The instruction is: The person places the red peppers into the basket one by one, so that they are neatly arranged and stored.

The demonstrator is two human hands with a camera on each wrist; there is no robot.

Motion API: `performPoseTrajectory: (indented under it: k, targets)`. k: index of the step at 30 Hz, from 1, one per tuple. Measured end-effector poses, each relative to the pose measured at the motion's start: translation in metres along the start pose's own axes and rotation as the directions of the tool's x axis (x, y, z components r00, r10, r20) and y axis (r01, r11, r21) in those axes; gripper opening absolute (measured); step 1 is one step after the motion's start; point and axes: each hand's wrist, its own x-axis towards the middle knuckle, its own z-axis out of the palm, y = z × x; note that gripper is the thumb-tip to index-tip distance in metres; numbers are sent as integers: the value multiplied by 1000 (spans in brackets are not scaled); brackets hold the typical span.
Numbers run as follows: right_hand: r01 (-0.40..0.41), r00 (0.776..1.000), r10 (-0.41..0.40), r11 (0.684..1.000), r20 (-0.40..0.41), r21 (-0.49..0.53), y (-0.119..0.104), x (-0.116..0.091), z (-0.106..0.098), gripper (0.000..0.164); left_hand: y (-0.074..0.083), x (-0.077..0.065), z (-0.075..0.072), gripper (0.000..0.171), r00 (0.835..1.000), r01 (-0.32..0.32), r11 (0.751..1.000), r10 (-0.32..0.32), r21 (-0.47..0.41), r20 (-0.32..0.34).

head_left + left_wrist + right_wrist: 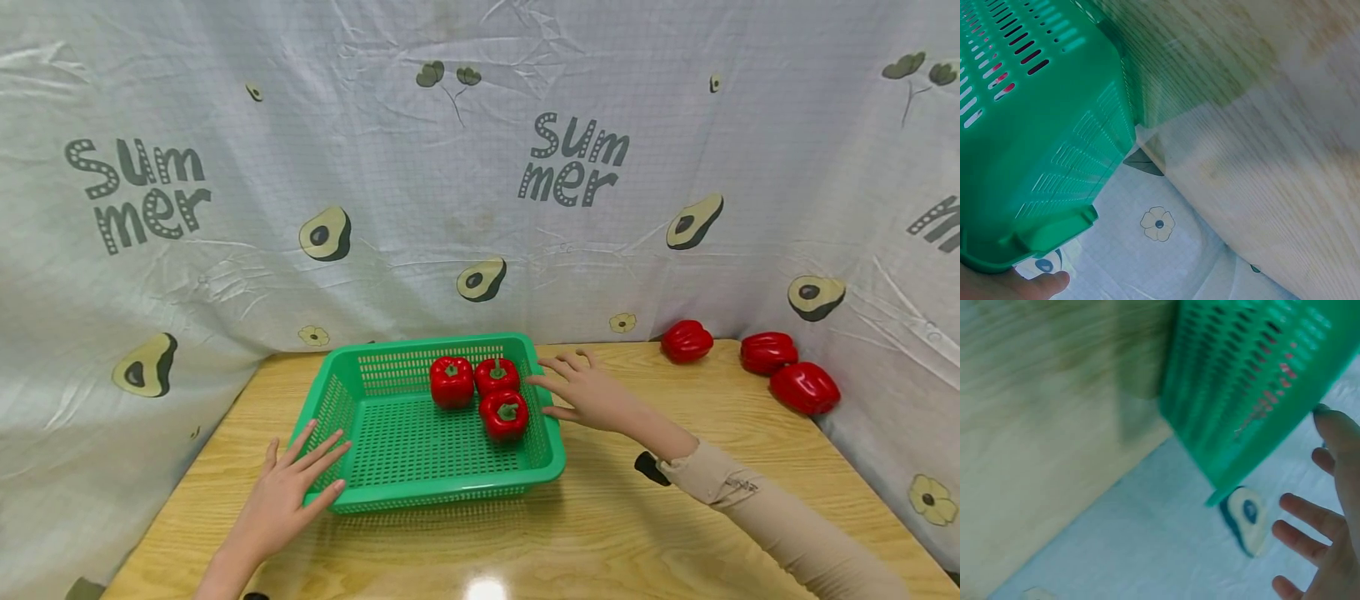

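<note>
A green plastic basket (pixel 442 487) with slotted walls stands on the wooden table, holding red bell peppers (pixel 452 383) with green stems, grouped toward its right side. My left hand (pixel 281 500) is at the basket's front left corner, fingers spread over the rim. In the left wrist view its thumb (pixel 1050 284) shows beside the rim. At the right rim is my right hand (pixel 592 392), fingers apart and pointing at the basket. The right wrist view has its thumb tip (pixel 1322 411) right at the rim, the other fingers extended away from it.
Other red bell peppers lie at the back right of the table (pixel 720 467): one pepper (pixel 686 342) near the back edge, two more close together (pixel 805 387) by the right edge. A white cloth (pixel 420 183) printed with avocados hangs behind the table and along its sides.
</note>
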Motion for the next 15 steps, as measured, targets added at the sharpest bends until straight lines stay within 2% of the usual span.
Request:
performPoseTrajectory:
  k: [8, 15]
  targets:
    - [-63, 996, 67, 996, -55, 61, 24, -35, 15, 45, 0, 0, -1, 48, 1000, 1, 1000, -2, 12, 7]
    - [-159, 984, 164, 985, -65, 71, 57, -68, 34, 44, 0, 0, -1, 48, 1000, 9, 1000, -9, 16, 21]
